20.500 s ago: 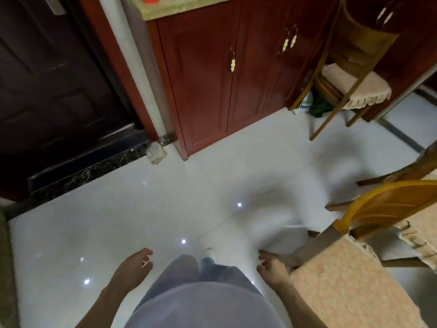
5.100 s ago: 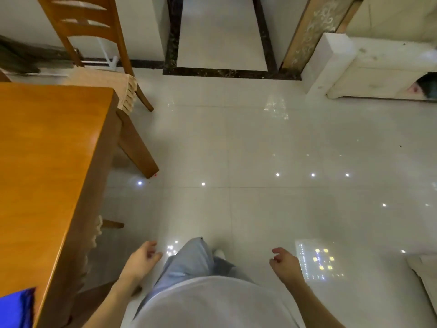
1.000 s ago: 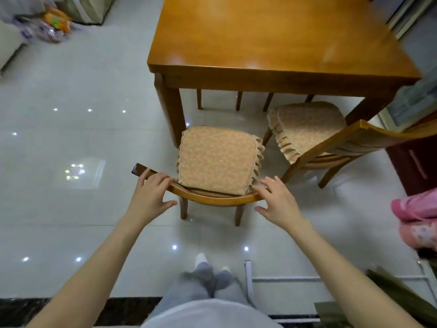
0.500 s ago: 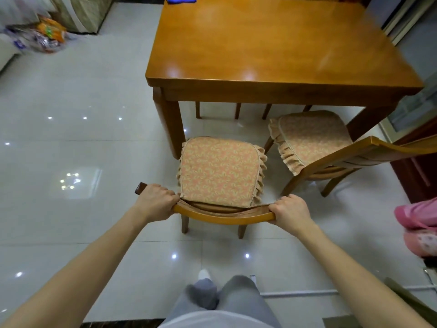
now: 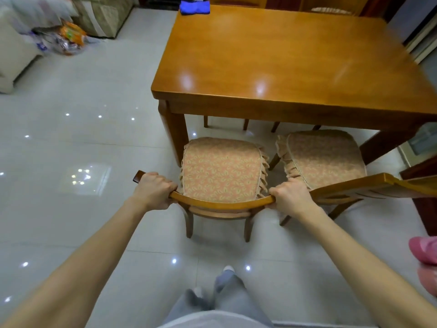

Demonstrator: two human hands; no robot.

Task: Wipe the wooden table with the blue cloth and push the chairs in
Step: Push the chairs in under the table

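Observation:
A wooden chair with a patterned seat cushion stands before the wooden table, its seat front near the table's left leg. My left hand grips the left end of the chair's curved backrest. My right hand grips the right end of the same backrest. The blue cloth lies folded on the table's far left corner. A second cushioned chair stands to the right, angled, its seat partly under the table edge.
More chair legs show under the table's far side. A sofa and a pile of bags sit at the far left on the glossy tiled floor. Pink slippers lie at the right edge beside a dark red cabinet.
Both hands have closed round the backrest ends, from resting on it a second ago. The chair's seat front now lies close to the table's near edge.

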